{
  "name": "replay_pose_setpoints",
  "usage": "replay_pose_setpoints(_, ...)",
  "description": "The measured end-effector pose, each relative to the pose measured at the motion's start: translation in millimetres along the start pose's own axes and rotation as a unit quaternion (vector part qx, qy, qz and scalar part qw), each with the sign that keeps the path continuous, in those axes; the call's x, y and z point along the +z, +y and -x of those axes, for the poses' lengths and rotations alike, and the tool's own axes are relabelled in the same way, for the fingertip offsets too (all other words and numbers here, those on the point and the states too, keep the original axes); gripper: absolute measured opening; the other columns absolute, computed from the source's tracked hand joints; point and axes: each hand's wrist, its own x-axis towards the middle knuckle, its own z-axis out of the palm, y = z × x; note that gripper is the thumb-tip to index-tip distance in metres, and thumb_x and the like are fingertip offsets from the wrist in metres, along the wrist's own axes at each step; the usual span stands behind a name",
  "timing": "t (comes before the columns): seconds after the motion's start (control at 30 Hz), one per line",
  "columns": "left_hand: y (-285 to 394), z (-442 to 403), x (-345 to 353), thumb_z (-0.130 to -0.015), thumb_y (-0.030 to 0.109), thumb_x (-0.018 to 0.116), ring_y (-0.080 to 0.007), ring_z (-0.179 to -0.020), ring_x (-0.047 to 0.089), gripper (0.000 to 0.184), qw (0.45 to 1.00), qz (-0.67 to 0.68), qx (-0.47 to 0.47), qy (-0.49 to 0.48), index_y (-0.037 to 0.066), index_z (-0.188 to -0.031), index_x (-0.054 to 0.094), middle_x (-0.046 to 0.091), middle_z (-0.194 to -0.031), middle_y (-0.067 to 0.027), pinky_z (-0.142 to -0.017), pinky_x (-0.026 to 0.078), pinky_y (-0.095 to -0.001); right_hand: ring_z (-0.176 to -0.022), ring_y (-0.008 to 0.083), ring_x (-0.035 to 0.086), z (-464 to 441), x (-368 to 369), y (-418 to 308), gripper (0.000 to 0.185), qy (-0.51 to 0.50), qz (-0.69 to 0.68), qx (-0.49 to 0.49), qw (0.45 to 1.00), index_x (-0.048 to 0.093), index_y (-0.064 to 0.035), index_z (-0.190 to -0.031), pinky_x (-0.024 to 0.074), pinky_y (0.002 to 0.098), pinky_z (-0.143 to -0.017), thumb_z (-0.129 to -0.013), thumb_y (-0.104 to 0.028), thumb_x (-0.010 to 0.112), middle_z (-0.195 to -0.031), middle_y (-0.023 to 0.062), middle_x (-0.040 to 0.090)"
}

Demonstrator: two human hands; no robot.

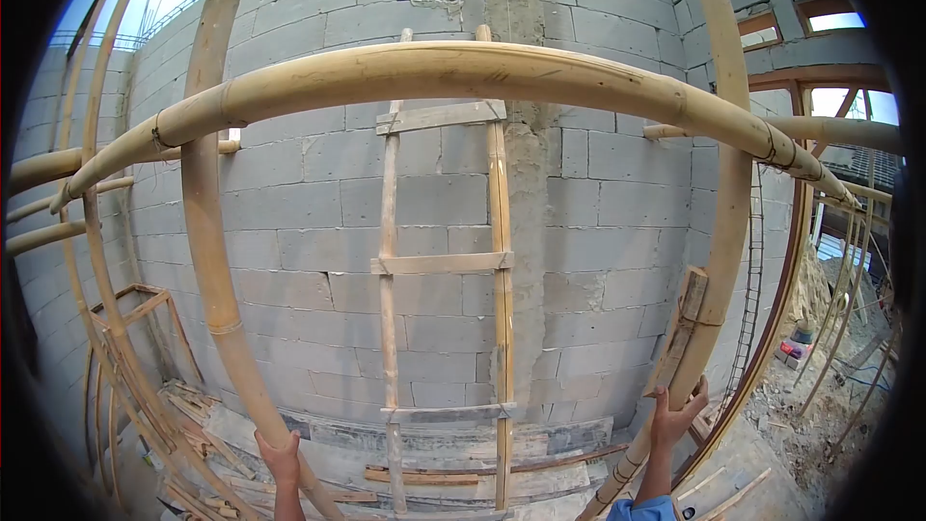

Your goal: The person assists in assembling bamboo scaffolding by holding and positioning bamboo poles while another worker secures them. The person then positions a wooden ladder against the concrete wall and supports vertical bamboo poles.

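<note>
My left hand (280,458) is closed round the lower part of the left bamboo pole (214,260). My right hand (675,417) is at the right bamboo pole (719,260), its fingers against the pole just below a short wooden block (679,328) tied to it. A thick horizontal bamboo pole (453,72) crosses in front of both uprights, above my hands. Between the uprights, a wooden ladder (444,263) with flat nailed rungs leans at the block wall (309,203).
Planks and boards (434,475) lie on the floor below the ladder. More bamboo poles (101,280) and a wooden frame (145,304) stand at the left. At the right are a doorway frame (793,260), a wire-like lattice (750,289) and rubble (772,415).
</note>
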Motion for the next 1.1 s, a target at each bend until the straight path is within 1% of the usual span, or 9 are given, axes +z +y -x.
replay_pose_setpoints(0.1,3,1,0,-0.075,0.008,0.086,-0.0262,-0.096,0.063,0.060,1.000,-0.003,0.004,-0.004,0.003,-0.122,0.050,0.062,-0.106,-0.0120,-0.088,0.051,-0.0390,-0.107,0.0343,0.064,10,8,48,0.080,-0.039,-0.051,0.122,0.990,0.051,0.0042,-0.135,0.0521,0.0429,-0.092,-0.082,-0.045,0.086,-0.118,0.0211,0.063)
replay_pose_setpoints(0.13,1,0,0,-0.075,0.008,0.086,-0.0255,-0.095,0.063,0.059,1.000,0.003,-0.002,-0.003,0.003,-0.122,0.050,0.061,-0.105,-0.0113,-0.088,0.051,-0.0386,-0.103,0.0339,0.065,9,11,62,0.081,-0.044,-0.065,0.121,0.990,0.053,0.0041,-0.132,0.0527,0.0427,-0.090,-0.081,-0.048,0.087,-0.114,0.0204,0.065)
replay_pose_setpoints(0.2,-2,-2,3,-0.075,0.009,0.086,-0.0242,-0.094,0.062,0.058,1.000,0.008,-0.006,0.005,0.004,-0.120,0.051,0.061,-0.104,-0.0100,-0.087,0.051,-0.0380,-0.096,0.0330,0.068,9,8,57,0.082,-0.052,-0.090,0.120,0.987,0.056,0.0039,-0.127,0.0538,0.0423,-0.085,-0.078,-0.054,0.087,-0.105,0.0190,0.068)
replay_pose_setpoints(0.3,-12,-4,8,-0.075,0.009,0.085,-0.0234,-0.092,0.062,0.054,0.999,0.003,0.004,0.036,0.004,-0.117,0.052,0.060,-0.102,-0.0091,-0.086,0.052,-0.0378,-0.096,0.0317,0.068,11,7,49,0.082,-0.020,-0.013,0.082,0.996,0.056,0.0026,-0.124,0.0535,0.0417,-0.083,-0.079,-0.061,0.084,-0.104,0.0181,0.068)
replay_pose_setpoints(0.4,-18,-7,15,-0.075,0.009,0.085,-0.0237,-0.090,0.062,0.053,0.998,-0.004,0.016,0.068,0.003,-0.116,0.052,0.060,-0.101,-0.0093,-0.085,0.052,-0.0378,-0.095,0.0309,0.068,9,5,44,0.084,-0.049,-0.053,0.113,0.991,0.057,0.0019,-0.123,0.0534,0.0413,-0.082,-0.079,-0.065,0.081,-0.103,0.0170,0.068)
replay_pose_setpoints(0.5,-18,-6,17,-0.074,0.009,0.085,-0.0241,-0.090,0.062,0.053,0.996,-0.016,0.020,0.086,0.003,-0.115,0.052,0.061,-0.100,-0.0095,-0.085,0.052,-0.0379,-0.093,0.0304,0.067,9,4,45,0.085,-0.046,-0.064,0.100,0.992,0.057,0.0017,-0.123,0.0534,0.0412,-0.081,-0.079,-0.067,0.080,-0.101,0.0161,0.067)
replay_pose_setpoints(0.57,-19,-5,18,-0.074,0.010,0.085,-0.0244,-0.089,0.062,0.053,0.994,-0.033,0.034,0.102,0.003,-0.115,0.052,0.061,-0.100,-0.0098,-0.085,0.052,-0.0381,-0.092,0.0302,0.067,9,5,48,0.084,-0.044,-0.058,0.093,0.993,0.057,0.0017,-0.123,0.0533,0.0412,-0.081,-0.081,-0.067,0.078,-0.100,0.0159,0.066)
replay_pose_setpoints(0.8,-19,-6,21,-0.074,0.009,0.084,-0.0255,-0.089,0.063,0.052,0.992,-0.045,0.022,0.112,0.002,-0.115,0.053,0.062,-0.100,-0.0107,-0.084,0.052,-0.0390,-0.092,0.0302,0.069,11,6,51,0.080,-0.034,-0.074,0.084,0.993,0.057,0.0021,-0.124,0.0541,0.0406,-0.080,-0.087,-0.068,0.072,-0.100,0.0162,0.067)
replay_pose_setpoints(1.1,-15,-4,19,-0.074,0.010,0.085,-0.0258,-0.091,0.063,0.052,0.994,-0.038,0.017,0.102,0.003,-0.114,0.053,0.062,-0.101,-0.0112,-0.085,0.052,-0.0389,-0.092,0.0325,0.071,9,4,47,0.079,-0.048,-0.077,0.090,0.992,0.057,0.0018,-0.126,0.0554,0.0412,-0.079,-0.088,-0.066,0.072,-0.101,0.0175,0.069)
